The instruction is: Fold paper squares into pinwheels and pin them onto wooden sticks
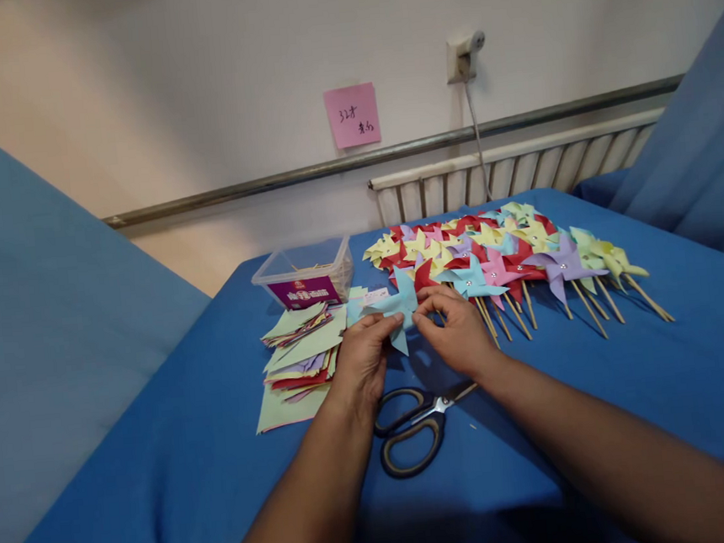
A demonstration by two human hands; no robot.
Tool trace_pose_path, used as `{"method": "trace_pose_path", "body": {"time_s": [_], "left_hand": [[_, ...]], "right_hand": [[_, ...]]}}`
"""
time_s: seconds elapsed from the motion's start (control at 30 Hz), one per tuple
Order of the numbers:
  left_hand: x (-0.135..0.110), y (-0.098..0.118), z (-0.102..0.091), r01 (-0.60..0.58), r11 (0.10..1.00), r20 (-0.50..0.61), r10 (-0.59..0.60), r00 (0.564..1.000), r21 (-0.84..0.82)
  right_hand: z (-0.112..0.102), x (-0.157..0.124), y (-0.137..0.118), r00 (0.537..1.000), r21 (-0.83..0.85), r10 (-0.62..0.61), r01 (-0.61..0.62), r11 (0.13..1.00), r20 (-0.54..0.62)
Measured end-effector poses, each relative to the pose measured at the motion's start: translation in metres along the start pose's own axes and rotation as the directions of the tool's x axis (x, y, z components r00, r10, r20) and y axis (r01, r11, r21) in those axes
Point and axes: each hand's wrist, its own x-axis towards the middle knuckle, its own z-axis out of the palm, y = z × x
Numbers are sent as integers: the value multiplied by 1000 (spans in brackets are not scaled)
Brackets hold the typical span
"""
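Observation:
My left hand (369, 349) is closed on a light blue paper pinwheel (402, 297), its thumb pressed against the lower blades. At the right side of this pinwheel, my right hand (456, 327) has its thumb and fingers drawn together in a pinch close to the centre. Whatever lies between those fingertips is too small to make out. Below both hands, a pair of scissors (422, 422) with dark handles rests on the blue cloth, blades pointing right. Stacked cut paper sheets (303, 365) in several colours lie just left of my left hand.
Many finished pinwheels (564, 266) on wooden sticks lie in rows at the right and back of the blue-covered table (220, 385). A clear plastic box (304, 272) with thin sticks stands behind the paper. Beyond are a radiator (517, 165) and a wall pipe (303, 173).

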Motion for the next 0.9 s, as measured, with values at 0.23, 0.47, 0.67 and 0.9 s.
{"method": "trace_pose_path", "body": {"time_s": [0.23, 0.47, 0.67, 0.9], "left_hand": [[0, 1, 0, -8, 1000, 6, 8, 1000, 24], [2, -1, -1, -5, 999, -5, 6, 1000, 41], [1, -1, -1, -27, 998, -8, 28, 1000, 63], [4, -3, -3, -37, 997, -24, 38, 999, 63]], "right_hand": [[0, 0, -1, 1000, -18, 0, 0, 1000, 5], [-2, 0, -4, 1000, -42, 3, -3, 999, 11], [-3, 1, -5, 1000, -46, 2, -2, 999, 14], [0, 0, -4, 997, 44, 71, -71, 996, 15]]}}
